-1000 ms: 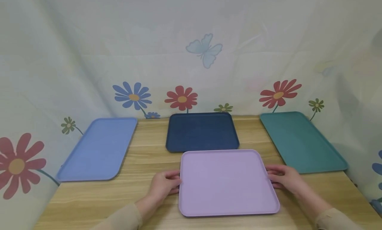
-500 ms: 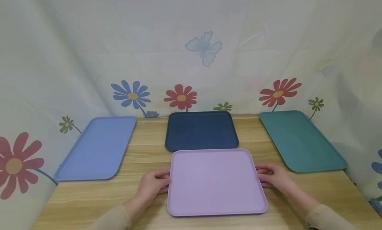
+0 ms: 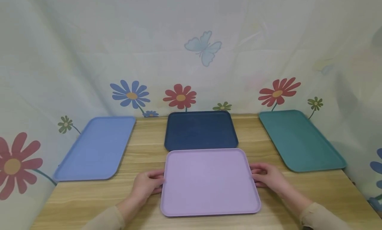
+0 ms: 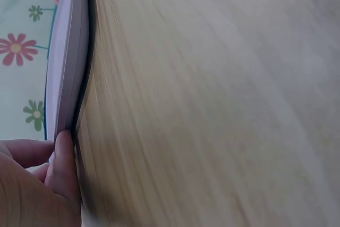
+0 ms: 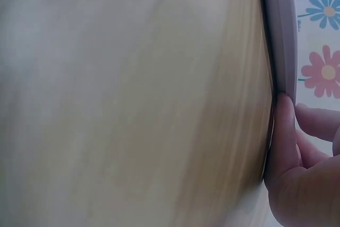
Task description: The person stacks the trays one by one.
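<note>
A light purple rectangular tray (image 3: 210,182) lies level at the front middle, low over the wooden table; a dark line runs beneath its edge in both wrist views. My left hand (image 3: 147,184) grips its left side, the thumb (image 4: 65,168) against the outer edge. On the opposite side my right hand (image 3: 268,177) holds the rim, with its thumb (image 5: 285,131) along the edge. Some fingertips are hidden by the tray. Just behind it sits a dark blue tray (image 3: 201,130), its front edge close to the purple one.
A light blue tray (image 3: 96,148) lies at the left of the table and a green tray (image 3: 301,140) at the right, both slanting. The wooden table (image 3: 86,198) meets a flower-printed curtain (image 3: 143,31) at the back and sides.
Both hands have moved left together with the purple tray between them, mostly in the first half second. The other trays have kept their places; the head view shifted slightly.
</note>
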Demonstrator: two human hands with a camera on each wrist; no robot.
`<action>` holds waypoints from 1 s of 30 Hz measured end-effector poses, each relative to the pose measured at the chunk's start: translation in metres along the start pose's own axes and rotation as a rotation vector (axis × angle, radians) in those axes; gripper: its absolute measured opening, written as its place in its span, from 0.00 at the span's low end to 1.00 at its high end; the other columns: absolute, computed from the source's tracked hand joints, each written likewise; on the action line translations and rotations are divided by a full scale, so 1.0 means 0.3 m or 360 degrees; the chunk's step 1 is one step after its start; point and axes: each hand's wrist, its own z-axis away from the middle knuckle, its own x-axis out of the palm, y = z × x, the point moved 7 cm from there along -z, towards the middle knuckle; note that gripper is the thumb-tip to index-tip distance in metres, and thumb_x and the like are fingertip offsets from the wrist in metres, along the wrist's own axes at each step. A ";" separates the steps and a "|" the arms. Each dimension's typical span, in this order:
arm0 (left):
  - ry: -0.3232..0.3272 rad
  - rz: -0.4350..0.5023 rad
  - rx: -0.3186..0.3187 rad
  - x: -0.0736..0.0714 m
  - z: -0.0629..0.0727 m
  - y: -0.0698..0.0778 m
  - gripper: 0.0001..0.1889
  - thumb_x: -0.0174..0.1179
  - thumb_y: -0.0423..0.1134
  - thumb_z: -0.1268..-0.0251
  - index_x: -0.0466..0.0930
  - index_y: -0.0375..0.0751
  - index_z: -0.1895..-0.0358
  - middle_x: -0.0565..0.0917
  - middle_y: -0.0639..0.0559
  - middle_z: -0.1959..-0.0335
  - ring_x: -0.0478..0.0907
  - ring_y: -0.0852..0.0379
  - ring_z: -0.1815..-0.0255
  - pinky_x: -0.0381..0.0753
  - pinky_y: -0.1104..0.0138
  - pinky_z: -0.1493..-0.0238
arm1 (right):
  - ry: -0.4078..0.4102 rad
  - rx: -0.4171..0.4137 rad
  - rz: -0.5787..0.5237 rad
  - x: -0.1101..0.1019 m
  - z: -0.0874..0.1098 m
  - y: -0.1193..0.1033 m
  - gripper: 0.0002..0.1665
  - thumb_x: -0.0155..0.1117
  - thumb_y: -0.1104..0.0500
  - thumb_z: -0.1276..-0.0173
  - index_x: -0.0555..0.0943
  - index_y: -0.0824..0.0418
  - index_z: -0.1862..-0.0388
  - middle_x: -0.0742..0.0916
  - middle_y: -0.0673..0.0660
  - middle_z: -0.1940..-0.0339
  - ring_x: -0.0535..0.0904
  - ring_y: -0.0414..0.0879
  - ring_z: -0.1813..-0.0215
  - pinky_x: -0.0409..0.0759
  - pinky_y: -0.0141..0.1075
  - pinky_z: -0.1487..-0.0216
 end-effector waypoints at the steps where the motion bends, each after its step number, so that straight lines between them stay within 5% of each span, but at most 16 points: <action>1: -0.0001 0.0001 0.0003 -0.003 -0.001 0.001 0.19 0.67 0.22 0.45 0.82 0.24 0.47 0.84 0.46 0.67 0.83 0.55 0.68 0.88 0.59 0.68 | -0.0001 -0.0006 -0.0005 0.004 0.000 -0.002 0.28 0.64 0.72 0.34 0.69 0.82 0.38 0.84 0.59 0.60 0.82 0.45 0.61 0.87 0.39 0.63; 15: 0.0036 -0.0001 -0.0036 -0.045 0.001 -0.008 0.18 0.65 0.21 0.44 0.83 0.26 0.48 0.84 0.45 0.67 0.83 0.55 0.68 0.88 0.60 0.67 | -0.0034 -0.0029 -0.0048 0.043 -0.009 -0.024 0.27 0.63 0.74 0.35 0.68 0.83 0.38 0.83 0.59 0.61 0.82 0.45 0.60 0.87 0.39 0.62; 30: 0.0021 -0.0030 0.0006 -0.034 -0.001 -0.009 0.17 0.64 0.21 0.44 0.83 0.27 0.49 0.84 0.45 0.67 0.83 0.54 0.66 0.88 0.60 0.68 | 0.0005 -0.0014 0.0018 0.034 -0.011 -0.003 0.28 0.64 0.74 0.35 0.70 0.81 0.38 0.83 0.59 0.61 0.81 0.46 0.61 0.87 0.40 0.64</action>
